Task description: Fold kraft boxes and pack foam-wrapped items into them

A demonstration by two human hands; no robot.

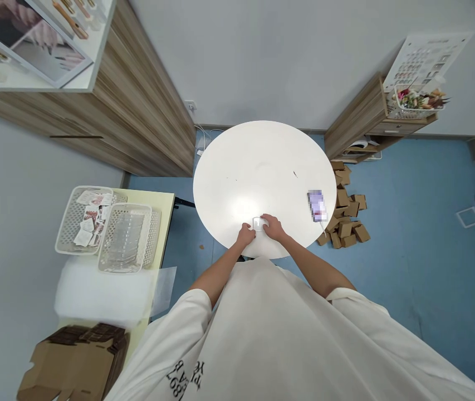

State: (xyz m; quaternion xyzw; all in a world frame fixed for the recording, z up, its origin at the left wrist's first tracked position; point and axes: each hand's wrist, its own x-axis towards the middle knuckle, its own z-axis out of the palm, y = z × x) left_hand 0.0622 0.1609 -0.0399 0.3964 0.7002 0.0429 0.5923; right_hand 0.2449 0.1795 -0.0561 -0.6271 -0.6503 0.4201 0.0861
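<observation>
A small white square packet or sheet (258,224) is at the near edge of the round white table (237,150); its exact kind is too small to make out. My left hand (245,235) is closed, with its fingers curled at the left edge of this white square. From the other side my right hand (274,228) grips its right edge, thumb and fingers bent. A phone-like item (317,206), blurred into purple blocks, lies toward the table's right edge with a white cable attached.
At left, a pale yellow table (164,209) carries white baskets (125,267), a translucent sheet roll (103,289) and flattened cardboard (70,367). Small brown boxes (346,228) are heaped on the floor at right. A wooden cabinet (153,106) and a drawer unit (358,120) stand behind.
</observation>
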